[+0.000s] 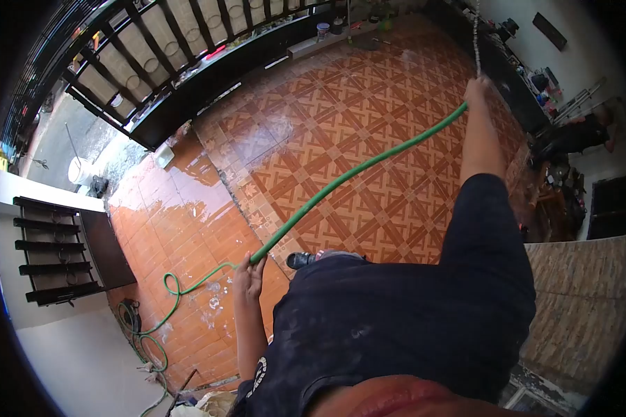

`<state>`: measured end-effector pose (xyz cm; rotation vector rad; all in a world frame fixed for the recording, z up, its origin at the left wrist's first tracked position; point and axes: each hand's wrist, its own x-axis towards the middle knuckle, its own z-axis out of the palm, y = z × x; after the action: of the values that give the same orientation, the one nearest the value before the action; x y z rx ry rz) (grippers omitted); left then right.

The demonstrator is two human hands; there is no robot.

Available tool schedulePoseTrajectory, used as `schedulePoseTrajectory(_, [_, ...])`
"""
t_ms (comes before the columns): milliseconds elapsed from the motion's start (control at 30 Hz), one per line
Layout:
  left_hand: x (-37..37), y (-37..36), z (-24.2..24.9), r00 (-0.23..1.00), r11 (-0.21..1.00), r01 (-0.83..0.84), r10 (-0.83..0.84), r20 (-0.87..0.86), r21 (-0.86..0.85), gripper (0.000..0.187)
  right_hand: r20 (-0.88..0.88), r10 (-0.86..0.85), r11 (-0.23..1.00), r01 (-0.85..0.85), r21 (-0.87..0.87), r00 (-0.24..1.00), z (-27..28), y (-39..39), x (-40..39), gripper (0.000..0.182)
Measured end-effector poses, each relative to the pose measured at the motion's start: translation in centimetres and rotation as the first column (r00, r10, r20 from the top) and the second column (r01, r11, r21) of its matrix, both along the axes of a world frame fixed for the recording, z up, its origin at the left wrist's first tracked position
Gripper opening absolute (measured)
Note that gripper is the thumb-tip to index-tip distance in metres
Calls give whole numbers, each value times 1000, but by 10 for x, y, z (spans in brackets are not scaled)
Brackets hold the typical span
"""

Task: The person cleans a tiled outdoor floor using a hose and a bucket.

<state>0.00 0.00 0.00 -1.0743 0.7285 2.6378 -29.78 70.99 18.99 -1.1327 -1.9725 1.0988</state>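
Note:
A green garden hose point(368, 164) stretches between my two hands above the tiled floor. At its far end my right hand point(477, 92) is wrapped round it, arm extended. A thin, pale stream of water point(476, 42) rises from that hand to the top edge of the view. Lower down, my left hand point(248, 276) grips the hose between thumb and fingers. Beyond it, the hose loops across the floor to the lower left. The hose's mouth is hidden by my right hand.
Wet orange tiles point(181, 236) meet patterned tiles point(368, 215). A black barred gate point(167, 52) borders the upper left; a white bucket point(78, 171) stands outside. Another person point(579, 133) is at the right, near a cluttered ledge. A shoe point(300, 260) shows below my shirt.

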Motion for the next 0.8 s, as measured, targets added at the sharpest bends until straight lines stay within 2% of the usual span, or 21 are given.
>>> schedulePoseTrajectory(33, [7, -7, -3, 998, 998, -54, 55, 18, -16, 28, -2, -2, 1000, 2, -2, 1000, -1, -2, 1, 40])
schedulePoseTrajectory(100, [27, -16, -6, 993, 994, -106, 108, 42, -35, 24, 250, -12, 999, 19, -27, 968, -33, -34, 40, 40])
schedulePoseTrajectory(133, [36, -27, -3, 988, 989, -135, 139, 71, -63, 21, 254, -19, 993, 47, -105, 967, -67, -45, 55, 39])
schedulePoseTrajectory(167, [44, -35, -2, 981, 983, -163, 171, 96, -87, 18, 237, -42, 996, 58, -60, 971, -129, -23, 59, 40])
schedulePoseTrajectory(233, [69, -54, -5, 981, 979, -162, 173, 85, -127, 17, 395, -17, 990, 69, -120, 919, -154, -65, 102, 41])
schedulePoseTrajectory(267, [77, -53, -3, 976, 973, -181, 196, 99, -141, 17, 461, -61, 991, 108, -75, 885, -191, -47, 109, 40])
schedulePoseTrajectory(333, [83, -57, -7, 968, 968, -203, 221, 118, -150, 17, 514, -100, 990, 139, -36, 852, -200, -48, 109, 38])
schedulePoseTrajectory(367, [84, -57, -11, 968, 967, -206, 224, 115, -151, 17, 468, -65, 980, 145, -137, 881, -198, -40, 106, 40])
schedulePoseTrajectory(400, [85, -55, -14, 970, 974, -179, 198, 139, -136, 18, 421, -39, 960, 151, -236, 906, -180, -44, 105, 41])
schedulePoseTrajectory(433, [86, -53, -14, 972, 981, -152, 171, 163, -121, 19, 398, -12, 979, 92, -181, 917, -162, -34, 91, 42])
schedulePoseTrajectory(467, [80, -39, -3, 960, 984, -103, 137, 245, -146, 23, 386, -1, 1000, 5, -10, 922, -127, -18, 66, 44])
schedulePoseTrajectory(500, [64, -30, -2, 977, 998, -1, 15, 211, -68, 25, 425, -6, 960, -113, 255, 905, -85, 1, 37, 45])
schedulePoseTrajectory(533, [55, -19, 1, 978, 994, 105, -104, 180, 7, 28, 463, -39, 835, -226, 502, 886, -32, 20, 5, 47])
schedulePoseTrajectory(567, [39, 5, 9, 980, 992, 119, -123, 159, 29, 29, 430, -52, 704, -273, 656, 901, 30, 34, -17, 49])
schedulePoseTrajectory(600, [23, 29, 17, 981, 990, 129, -135, 141, 52, 30, 358, -16, 646, -264, 716, 933, 88, 37, -34, 50])
schedulePoseTrajectory(633, [6, 44, 22, 986, 989, 120, -129, 105, 90, 31, 87, 16, 856, -59, 513, 996, 145, 26, -46, 46])
schedulePoseTrajectory(700, [-23, 66, 49, 992, 983, 117, -121, 22, 139, 26, 5, 65, 905, -61, 420, 998, 183, 46, -60, 46])
schedulePoseTrajectory(767, [-37, 61, 61, 986, 984, 124, -107, -124, 132, 26, 57, 98, 840, -113, 531, 994, 176, 99, -83, 47])
schedulePoseTrajectory(800, [-34, 53, 61, 987, 985, 115, -98, -127, 132, 26, 72, 111, 813, -132, 567, 991, 165, 124, -94, 47])
